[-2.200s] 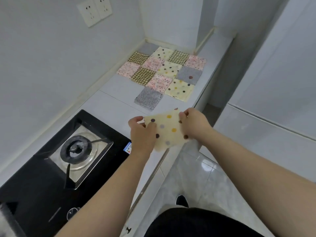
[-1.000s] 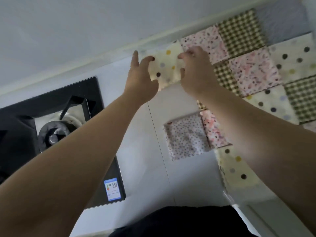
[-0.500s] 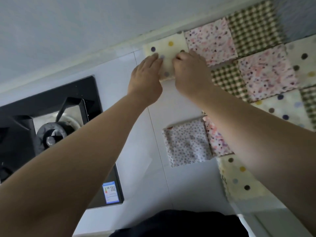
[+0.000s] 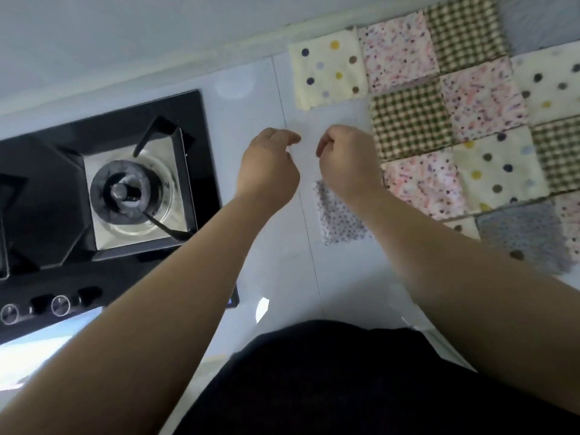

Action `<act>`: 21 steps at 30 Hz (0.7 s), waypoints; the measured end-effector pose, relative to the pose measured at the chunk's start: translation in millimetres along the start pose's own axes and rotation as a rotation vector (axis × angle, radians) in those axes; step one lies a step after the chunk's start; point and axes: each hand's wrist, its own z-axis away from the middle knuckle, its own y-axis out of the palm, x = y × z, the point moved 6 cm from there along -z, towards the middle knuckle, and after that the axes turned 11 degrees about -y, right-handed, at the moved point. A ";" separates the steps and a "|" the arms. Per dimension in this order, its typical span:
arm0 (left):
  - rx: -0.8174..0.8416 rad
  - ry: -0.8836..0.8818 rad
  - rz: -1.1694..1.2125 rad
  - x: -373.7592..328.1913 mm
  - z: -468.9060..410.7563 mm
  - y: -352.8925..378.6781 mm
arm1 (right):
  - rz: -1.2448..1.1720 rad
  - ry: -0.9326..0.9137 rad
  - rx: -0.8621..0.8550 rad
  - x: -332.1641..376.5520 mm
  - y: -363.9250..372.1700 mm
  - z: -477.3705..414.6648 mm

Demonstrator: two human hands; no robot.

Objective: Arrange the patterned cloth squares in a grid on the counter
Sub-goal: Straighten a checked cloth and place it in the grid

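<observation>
At the counter's [image 4: 248,102] left end sits the gas hob [image 4: 103,189], clear of the cloth. Your left hand [image 4: 269,166] hovers over bare counter with its fingers loosely curled, thumb near the forefinger, nothing between them. Just beyond it, against the counter's back edge, the cream dotted square [image 4: 328,70] lies flat. Its right side touches the pink speckled square [image 4: 397,50], so it forms the left end of the back row. Your right hand [image 4: 345,161] is also loosely curled and holds nothing.

Most of the grid looks laid, with several rows packed edge to edge and running out of view on the right. In this leftmost column the spot in front of the cream square, beside the checked square [image 4: 411,120], is bare and probably wants a piece. The grey dotted square [image 4: 340,221] nearer you lies partly under your forearm, slightly askew with a ruffled edge, and likely needs straightening. No spare squares are in view.
</observation>
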 end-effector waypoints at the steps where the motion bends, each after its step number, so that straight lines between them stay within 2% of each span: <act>1: -0.002 -0.027 0.026 9.9 13.1 -2.9 | -0.037 0.012 -0.002 6.9 6.1 13.0; 9: -0.086 -0.198 0.190 129.5 106.3 -46.5 | -0.166 0.018 0.144 93.4 75.4 92.6; 14: -0.227 -0.310 0.304 239.0 183.2 -105.4 | -0.168 -0.108 0.242 201.8 140.0 141.4; 18: -0.314 -0.371 0.333 344.6 257.9 -157.3 | -0.178 -0.214 0.261 303.2 201.6 198.3; 21: -0.380 -0.465 0.349 426.9 313.9 -196.6 | -0.197 -0.273 0.346 376.1 251.5 247.7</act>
